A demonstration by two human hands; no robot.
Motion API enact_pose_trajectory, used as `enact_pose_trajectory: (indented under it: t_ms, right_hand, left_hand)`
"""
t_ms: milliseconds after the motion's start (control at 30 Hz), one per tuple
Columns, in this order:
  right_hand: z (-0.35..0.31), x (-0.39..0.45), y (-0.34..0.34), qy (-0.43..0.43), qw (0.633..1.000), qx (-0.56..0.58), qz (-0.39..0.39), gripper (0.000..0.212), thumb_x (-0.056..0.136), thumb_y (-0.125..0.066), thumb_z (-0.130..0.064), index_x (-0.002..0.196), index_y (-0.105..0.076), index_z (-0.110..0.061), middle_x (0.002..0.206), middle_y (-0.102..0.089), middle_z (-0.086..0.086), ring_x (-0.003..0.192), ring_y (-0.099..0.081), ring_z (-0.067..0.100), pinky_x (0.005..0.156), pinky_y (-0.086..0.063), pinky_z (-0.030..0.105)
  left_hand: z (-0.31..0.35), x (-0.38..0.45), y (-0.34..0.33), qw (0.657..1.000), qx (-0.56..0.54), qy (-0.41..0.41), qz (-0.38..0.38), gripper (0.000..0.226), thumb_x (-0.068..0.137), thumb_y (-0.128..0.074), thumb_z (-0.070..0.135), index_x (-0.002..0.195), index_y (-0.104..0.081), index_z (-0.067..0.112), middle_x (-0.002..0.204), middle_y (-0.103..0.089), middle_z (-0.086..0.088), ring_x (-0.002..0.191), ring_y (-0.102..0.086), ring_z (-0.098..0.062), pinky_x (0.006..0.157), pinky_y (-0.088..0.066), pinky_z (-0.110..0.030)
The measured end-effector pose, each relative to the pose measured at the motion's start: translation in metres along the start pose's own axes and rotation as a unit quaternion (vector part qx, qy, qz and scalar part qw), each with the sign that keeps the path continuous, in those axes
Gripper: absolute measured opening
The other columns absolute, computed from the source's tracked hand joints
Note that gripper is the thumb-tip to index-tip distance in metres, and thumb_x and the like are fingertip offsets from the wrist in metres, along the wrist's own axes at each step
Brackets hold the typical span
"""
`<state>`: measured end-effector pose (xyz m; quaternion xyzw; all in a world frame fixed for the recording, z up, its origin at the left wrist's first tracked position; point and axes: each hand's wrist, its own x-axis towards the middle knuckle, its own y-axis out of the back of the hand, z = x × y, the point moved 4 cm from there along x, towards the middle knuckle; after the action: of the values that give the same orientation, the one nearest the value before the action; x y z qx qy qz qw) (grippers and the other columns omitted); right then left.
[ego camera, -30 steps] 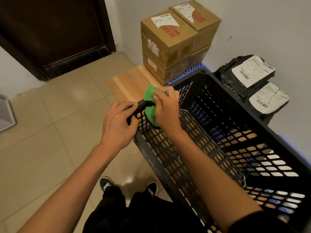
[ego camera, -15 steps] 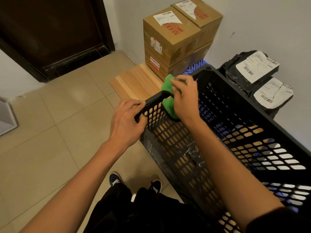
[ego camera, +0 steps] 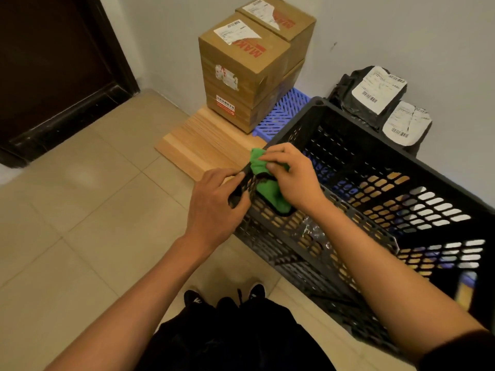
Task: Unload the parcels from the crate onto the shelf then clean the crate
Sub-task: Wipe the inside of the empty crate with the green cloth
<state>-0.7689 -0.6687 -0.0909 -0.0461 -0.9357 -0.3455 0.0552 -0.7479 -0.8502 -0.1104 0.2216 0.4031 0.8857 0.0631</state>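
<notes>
Crate: we see the black lattice crate (ego camera: 375,183) tipped on the tiled floor (ego camera: 67,223), against the low wooden shelf (ego camera: 203,143), holding no parcels we can see.
Cloth: a green cloth (ego camera: 263,180) is folded over the crate's near rim, close to the corner, part outside and part hanging inside the wall.
Change: over the last second the cloth went forward along the rim and has now come back toward the corner; we read this as back-and-forth rubbing, so cleaning is under way, not finished.
Parcels: two stacked cardboard boxes (ego camera: 241,76) stand on the shelf; two black mailer bags (ego camera: 375,95) lean at the wall behind the crate. Unloading looks done, in our judgement.
Right hand: our right hand (ego camera: 292,178) pinches the cloth around the rim, thumb on the near side, fingers curled over the top, wrist bent down.
Left hand: our left hand (ego camera: 214,202) grips the rim just beside the cloth, fingers wrapped round the edge, still steadying the crate.
Beyond: blue lattice tray (ego camera: 281,113) under the boxes; dark door (ego camera: 53,62) at far left.
</notes>
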Motion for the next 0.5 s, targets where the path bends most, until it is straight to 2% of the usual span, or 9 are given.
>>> enact_pose_trajectory:
  t_ms: [67, 200, 267, 333, 400, 500]
  right_hand:
    - [0.011, -0.003, 0.007, -0.044, 0.999, -0.012, 0.007, 0.021, 0.094, -0.064, 0.002, 0.107, -0.077, -0.007, 0.110, -0.064, 0.001, 0.108, -0.060, 0.014, 0.097, -0.043, 0.018]
    - [0.055, -0.011, 0.025, -0.183, 0.983, -0.027, 0.012, 0.023, 0.098, -0.063, -0.008, 0.117, -0.075, -0.010, 0.114, -0.070, 0.006, 0.107, -0.064, 0.021, 0.093, -0.047, 0.029]
    - [0.077, -0.015, 0.037, -0.249, 0.968, 0.015, 0.044, 0.022, 0.100, -0.062, -0.011, 0.118, -0.074, -0.012, 0.110, -0.073, 0.006, 0.096, -0.069, 0.021, 0.086, -0.054, 0.033]
    - [0.094, -0.014, 0.048, -0.276, 0.956, 0.059, 0.079, 0.021, 0.100, -0.060, -0.010, 0.118, -0.073, -0.012, 0.109, -0.074, 0.007, 0.087, -0.068, 0.013, 0.077, -0.055, 0.026]
    - [0.107, -0.007, 0.056, -0.288, 0.943, 0.108, 0.126, 0.022, 0.100, -0.060, -0.008, 0.119, -0.073, -0.009, 0.109, -0.074, 0.007, 0.092, -0.067, 0.014, 0.082, -0.053, 0.028]
    - [0.120, 0.010, 0.058, -0.315, 0.902, 0.211, 0.204, 0.025, 0.101, -0.059, -0.008, 0.122, -0.071, -0.004, 0.116, -0.073, 0.011, 0.109, -0.069, 0.026, 0.097, -0.055, 0.039]
  left_hand:
    - [-0.006, 0.002, 0.003, 1.000, 0.000, -0.026, -0.010, 0.033, 0.089, -0.071, 0.022, 0.118, -0.074, 0.005, 0.115, -0.070, -0.009, 0.108, -0.062, -0.031, 0.087, -0.051, -0.049]
    - [-0.013, 0.020, 0.008, 0.998, -0.024, -0.047, -0.040, 0.033, 0.092, -0.059, 0.031, 0.111, -0.077, 0.010, 0.117, -0.069, -0.005, 0.110, -0.060, -0.026, 0.090, -0.051, -0.047]
    - [-0.011, 0.035, 0.007, 0.996, -0.037, -0.054, -0.055, 0.031, 0.093, -0.056, 0.031, 0.110, -0.076, 0.014, 0.119, -0.068, -0.002, 0.112, -0.057, -0.022, 0.093, -0.050, -0.044]
    - [-0.005, 0.054, 0.003, 0.995, -0.045, -0.068, -0.066, 0.030, 0.093, -0.058, 0.026, 0.116, -0.073, 0.014, 0.120, -0.067, -0.002, 0.114, -0.053, -0.016, 0.098, -0.046, -0.033]
    - [0.003, 0.076, -0.007, 0.993, -0.047, -0.072, -0.084, 0.031, 0.093, -0.061, 0.019, 0.122, -0.070, 0.013, 0.123, -0.067, -0.004, 0.117, -0.052, -0.016, 0.101, -0.037, -0.025]
    - [0.016, 0.110, -0.028, 0.989, -0.049, -0.054, -0.130, 0.036, 0.095, -0.061, 0.018, 0.131, -0.064, 0.014, 0.132, -0.063, -0.003, 0.124, -0.053, -0.019, 0.103, -0.031, -0.021]
